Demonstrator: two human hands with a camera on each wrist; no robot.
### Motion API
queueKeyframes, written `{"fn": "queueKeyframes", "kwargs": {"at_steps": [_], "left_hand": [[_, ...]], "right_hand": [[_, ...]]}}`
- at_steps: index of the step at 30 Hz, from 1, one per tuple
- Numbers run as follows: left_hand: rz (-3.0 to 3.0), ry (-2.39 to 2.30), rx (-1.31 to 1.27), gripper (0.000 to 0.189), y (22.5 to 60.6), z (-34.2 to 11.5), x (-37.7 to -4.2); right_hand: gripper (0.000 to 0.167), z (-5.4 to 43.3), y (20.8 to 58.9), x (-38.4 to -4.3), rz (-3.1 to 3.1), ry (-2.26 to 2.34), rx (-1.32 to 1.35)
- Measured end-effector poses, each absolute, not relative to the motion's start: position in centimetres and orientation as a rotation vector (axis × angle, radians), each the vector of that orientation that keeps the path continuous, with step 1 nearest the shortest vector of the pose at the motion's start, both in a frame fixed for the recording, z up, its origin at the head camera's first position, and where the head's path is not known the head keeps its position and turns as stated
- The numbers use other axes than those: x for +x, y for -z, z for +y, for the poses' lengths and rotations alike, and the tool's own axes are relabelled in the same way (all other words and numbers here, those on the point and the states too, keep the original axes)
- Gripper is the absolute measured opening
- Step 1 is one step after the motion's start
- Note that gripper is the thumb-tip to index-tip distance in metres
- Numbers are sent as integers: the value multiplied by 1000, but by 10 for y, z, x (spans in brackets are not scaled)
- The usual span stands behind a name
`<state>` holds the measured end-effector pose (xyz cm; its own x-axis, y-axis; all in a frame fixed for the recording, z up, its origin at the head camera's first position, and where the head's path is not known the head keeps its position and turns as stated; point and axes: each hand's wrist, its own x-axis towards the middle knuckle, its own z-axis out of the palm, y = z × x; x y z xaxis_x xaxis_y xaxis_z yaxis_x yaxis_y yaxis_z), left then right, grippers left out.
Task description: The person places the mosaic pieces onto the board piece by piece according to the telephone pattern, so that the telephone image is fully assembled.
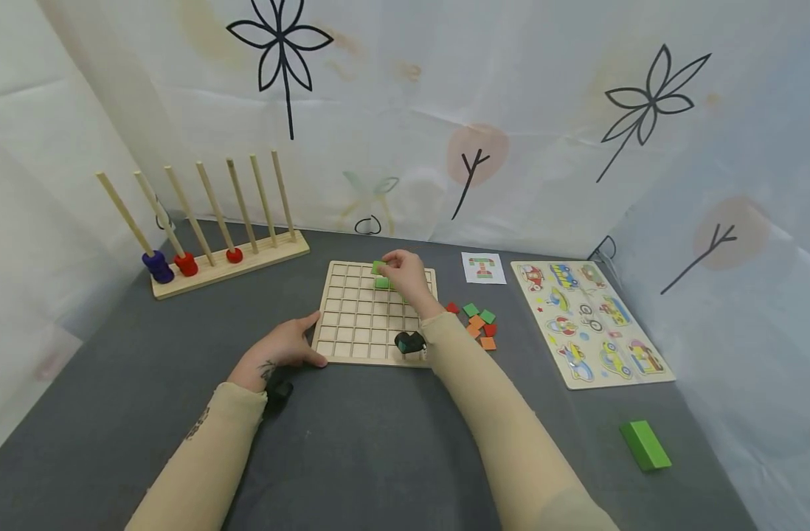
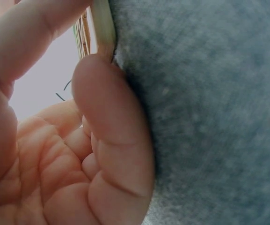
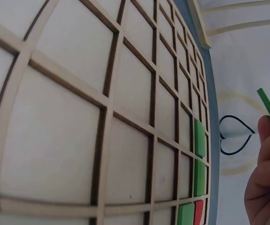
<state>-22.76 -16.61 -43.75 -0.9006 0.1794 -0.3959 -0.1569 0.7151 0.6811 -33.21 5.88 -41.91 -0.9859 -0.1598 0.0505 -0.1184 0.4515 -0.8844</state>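
Note:
A wooden grid board [image 1: 355, 313] lies flat on the grey table. My left hand [image 1: 279, 352] holds it at its near left corner, the thumb [image 2: 109, 112] against the edge. Above the far part of the board, my right hand [image 1: 408, 279] pinches a small green tile [image 3: 267, 103] between thumb and fingertips. Green tiles [image 1: 382, 283] sit in cells near the far side, and a red tile [image 3: 198, 212] shows beside them in the right wrist view. My right hand and forearm hide part of the board in the head view.
Loose green, orange and red tiles [image 1: 476, 322] lie right of the board, below a printed pattern card [image 1: 483, 268]. A picture puzzle board [image 1: 591, 324] and a green block [image 1: 646, 445] are farther right. A wooden peg stand [image 1: 262, 254] with rings stands back left.

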Motion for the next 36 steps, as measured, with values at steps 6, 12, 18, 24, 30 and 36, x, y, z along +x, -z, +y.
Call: {"fn": "queueKeyframes", "kwargs": {"at_steps": [6, 12, 18, 24, 30, 36], "left_hand": [[2482, -1035, 11, 103, 437, -165, -228], [2471, -1040, 11, 103, 436, -167, -227], [2459, -1048, 20, 105, 429, -166, -224], [2470, -1055, 60, 102, 431, -166, -225], [2473, -1048, 44, 102, 432, -166, -225], [2475, -1046, 22, 102, 433, -166, -227]], "right_hand": [[28, 48, 421, -331, 2653, 1465, -223], [32, 39, 421, -330, 2691, 1342, -209], [34, 34, 422, -331, 2746, 1221, -198], [31, 31, 419, -331, 2791, 1125, -165], [29, 26, 419, -333, 2839, 1042, -163], [30, 24, 419, -334, 2861, 975, -143]]}}
